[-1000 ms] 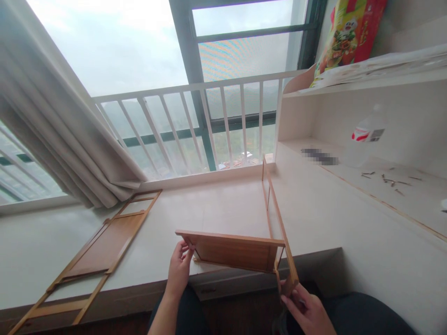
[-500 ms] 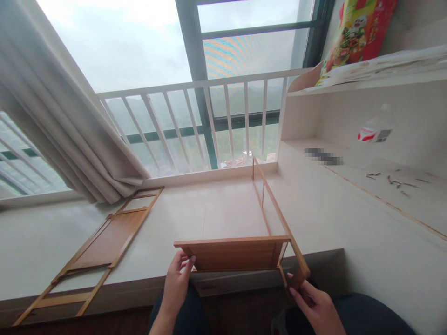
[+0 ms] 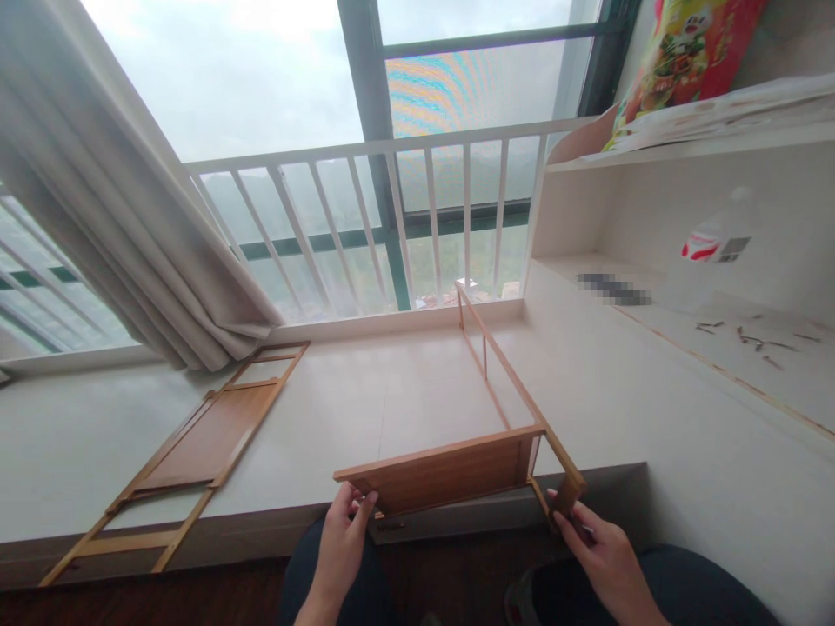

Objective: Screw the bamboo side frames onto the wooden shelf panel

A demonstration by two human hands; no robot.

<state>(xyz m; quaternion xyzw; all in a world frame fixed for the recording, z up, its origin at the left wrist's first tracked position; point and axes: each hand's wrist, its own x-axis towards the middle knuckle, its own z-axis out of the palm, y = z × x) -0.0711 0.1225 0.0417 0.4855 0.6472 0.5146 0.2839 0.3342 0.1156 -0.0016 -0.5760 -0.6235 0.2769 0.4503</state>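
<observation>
My left hand point(image 3: 344, 539) grips the free left end of a brown wooden panel point(image 3: 450, 474), thumb on its face and fingers behind. At its right end the panel meets a long wooden side frame point(image 3: 512, 371), which stands on edge on the white ledge. My right hand point(image 3: 597, 545) closes round the near end of that frame, below the panel's corner. Whether fasteners hold the joint I cannot tell. To the left lies a second wooden frame point(image 3: 212, 435) with a panel and crossbars, flat on the ledge.
The white ledge point(image 3: 352, 391) runs below a white railing point(image 3: 466, 200) and window. A grey curtain point(image 3: 150, 209) hangs at the left. On the right, a shelf unit holds a plastic bottle point(image 3: 708, 248), several small screw-like pieces point(image 3: 757, 342), a blurred-out dark item and a colourful bag point(image 3: 678, 61).
The panel's left end has dropped toward me, so the panel now slants. The side frame's far end has swung slightly left. Both hands keep their hold, and the view has shifted a little.
</observation>
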